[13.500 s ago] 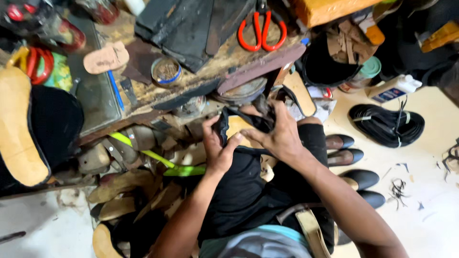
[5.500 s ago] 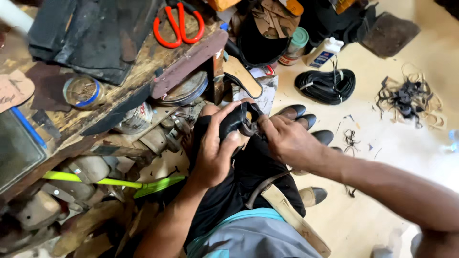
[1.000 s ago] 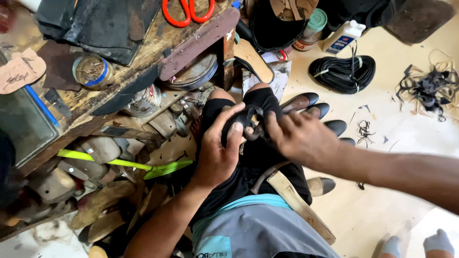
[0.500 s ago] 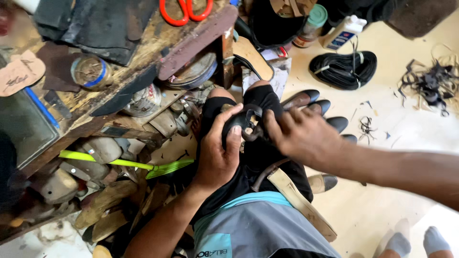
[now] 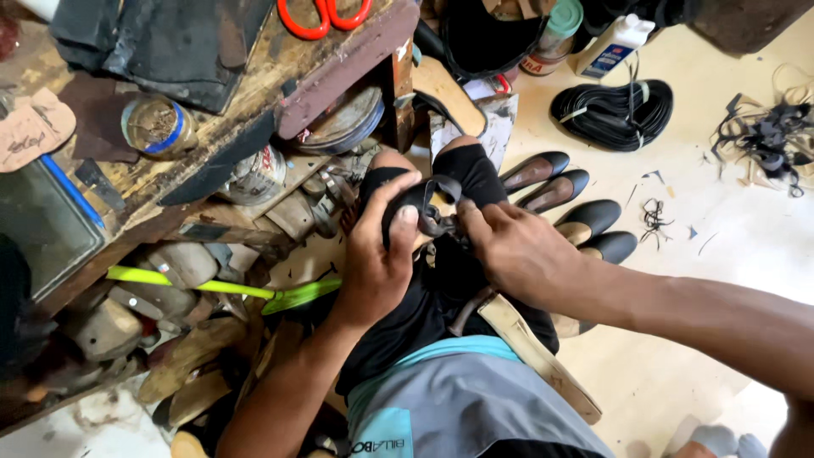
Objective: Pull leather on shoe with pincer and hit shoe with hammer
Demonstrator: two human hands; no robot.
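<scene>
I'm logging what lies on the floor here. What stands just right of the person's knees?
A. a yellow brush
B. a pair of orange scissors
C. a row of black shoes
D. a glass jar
C: a row of black shoes stands on the floor beside the knees.

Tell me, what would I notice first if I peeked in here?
Probably the two hands in the middle: the left hand grips a black shoe piece on the person's lap, and the right hand works at it with a small metal tool. Then the bright orange scissors on the messy wooden workbench up top, and the row of black shoes on the floor to the right.
</scene>
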